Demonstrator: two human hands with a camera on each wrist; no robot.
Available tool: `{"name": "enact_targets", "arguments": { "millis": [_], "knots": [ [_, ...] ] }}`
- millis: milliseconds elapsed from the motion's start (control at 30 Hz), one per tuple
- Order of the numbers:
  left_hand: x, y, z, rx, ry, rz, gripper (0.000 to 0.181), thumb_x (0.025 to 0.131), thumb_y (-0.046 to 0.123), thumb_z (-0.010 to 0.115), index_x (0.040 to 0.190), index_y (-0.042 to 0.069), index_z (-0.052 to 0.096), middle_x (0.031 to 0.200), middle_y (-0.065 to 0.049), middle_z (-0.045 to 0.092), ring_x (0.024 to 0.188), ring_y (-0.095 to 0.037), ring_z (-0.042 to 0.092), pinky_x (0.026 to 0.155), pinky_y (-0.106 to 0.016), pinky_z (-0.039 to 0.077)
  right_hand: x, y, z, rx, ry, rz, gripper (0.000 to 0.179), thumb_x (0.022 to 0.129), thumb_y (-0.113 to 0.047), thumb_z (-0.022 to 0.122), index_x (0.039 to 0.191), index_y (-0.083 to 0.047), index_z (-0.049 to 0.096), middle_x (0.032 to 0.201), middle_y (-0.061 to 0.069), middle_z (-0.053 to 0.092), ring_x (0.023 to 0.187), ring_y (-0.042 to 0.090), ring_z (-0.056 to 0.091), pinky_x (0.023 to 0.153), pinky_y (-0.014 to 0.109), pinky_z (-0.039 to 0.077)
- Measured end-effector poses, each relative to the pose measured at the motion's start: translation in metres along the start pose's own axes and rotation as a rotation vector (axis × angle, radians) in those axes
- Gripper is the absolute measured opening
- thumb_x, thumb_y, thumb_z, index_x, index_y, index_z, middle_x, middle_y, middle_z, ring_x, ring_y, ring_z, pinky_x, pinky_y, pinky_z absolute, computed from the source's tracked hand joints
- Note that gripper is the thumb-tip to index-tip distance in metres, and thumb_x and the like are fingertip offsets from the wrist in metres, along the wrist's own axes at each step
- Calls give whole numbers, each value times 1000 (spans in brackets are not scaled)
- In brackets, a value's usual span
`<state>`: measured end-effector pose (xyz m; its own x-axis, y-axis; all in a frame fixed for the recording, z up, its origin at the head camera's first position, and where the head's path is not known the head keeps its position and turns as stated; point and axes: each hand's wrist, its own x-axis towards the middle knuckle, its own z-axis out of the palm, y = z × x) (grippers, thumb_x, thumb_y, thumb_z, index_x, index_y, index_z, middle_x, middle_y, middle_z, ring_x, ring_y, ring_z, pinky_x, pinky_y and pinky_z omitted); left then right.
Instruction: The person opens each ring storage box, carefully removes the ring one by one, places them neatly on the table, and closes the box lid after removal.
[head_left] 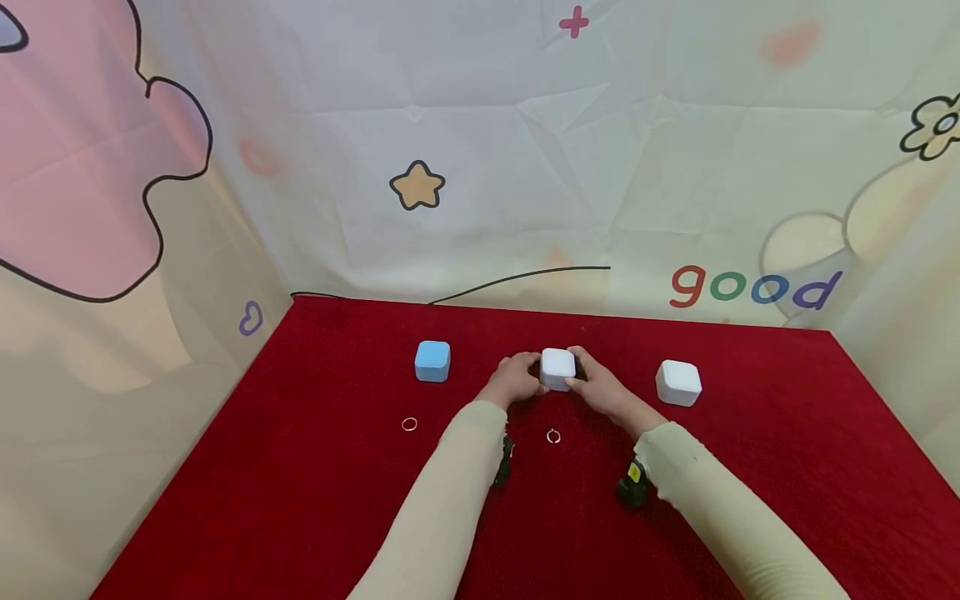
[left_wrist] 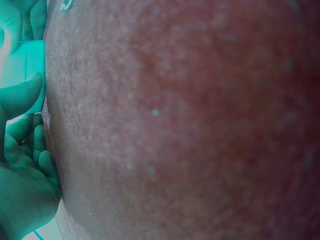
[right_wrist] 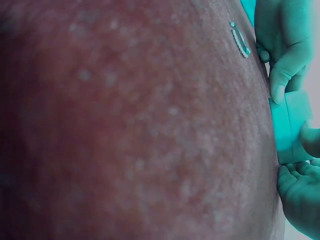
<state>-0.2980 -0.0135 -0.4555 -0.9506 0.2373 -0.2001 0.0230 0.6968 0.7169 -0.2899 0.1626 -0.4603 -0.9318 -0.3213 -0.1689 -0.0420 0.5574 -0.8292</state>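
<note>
A small white ring box with rounded corners sits on the red cloth between both hands. My left hand grips its left side, the thumb low near the cloth in the right wrist view. From the other side my right hand holds the same box, its thumb pressed on the front. A seam runs round the box, and its lid looks closed. Nearer to me lies a silver-looking ring with a gap in its band. Left of it is a thin gold ring.
A light blue box of the same shape stands to the left. Another white box stands to the right. The red cloth runs back to a printed curtain behind and at the sides.
</note>
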Motion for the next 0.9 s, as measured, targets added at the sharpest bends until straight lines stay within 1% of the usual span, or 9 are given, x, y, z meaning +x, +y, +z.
{"name": "enact_targets", "arguments": {
  "millis": [167,333,433,567,733,900],
  "knots": [
    [0,0,0,3,-1,5,61,93,13,70,151,7,50,159,-11,48,142,-30,44,119,-48,41,-1,-2,0,-25,8,-16,52,106,-2,47,153,5,26,157,34,34,144,47,37,123,61,29],
    [1,-2,0,3,-12,12,62,94,13,70,152,6,49,159,-11,48,142,-31,43,119,-48,41,-3,-4,0,-23,9,-19,52,105,-1,48,153,6,27,156,34,35,143,47,38,123,62,30],
    [1,-3,-1,2,-16,18,62,95,13,69,152,6,48,160,-11,47,143,-31,42,120,-47,40,-3,-4,-1,-22,8,-22,53,105,-2,48,153,5,27,157,34,35,145,48,37,123,62,30],
    [0,-4,-2,1,-13,16,62,95,13,69,153,6,48,161,-11,46,144,-30,41,121,-47,39,-1,-3,-2,-6,9,-34,52,105,-2,50,152,4,29,159,33,34,149,49,35,123,62,30],
    [-1,-3,-1,2,-6,19,62,94,14,70,152,6,49,160,-11,47,145,-31,41,121,-48,38,-1,0,-4,27,0,-45,52,104,-2,51,151,7,31,158,35,34,149,51,33,122,62,31],
    [0,-3,-2,-37,-27,31,63,94,12,70,152,3,48,160,-14,47,148,-33,39,123,-48,36,-2,-1,-7,33,-8,-28,56,104,-3,53,153,6,30,159,34,35,149,50,35,122,61,32]
  ]
}}
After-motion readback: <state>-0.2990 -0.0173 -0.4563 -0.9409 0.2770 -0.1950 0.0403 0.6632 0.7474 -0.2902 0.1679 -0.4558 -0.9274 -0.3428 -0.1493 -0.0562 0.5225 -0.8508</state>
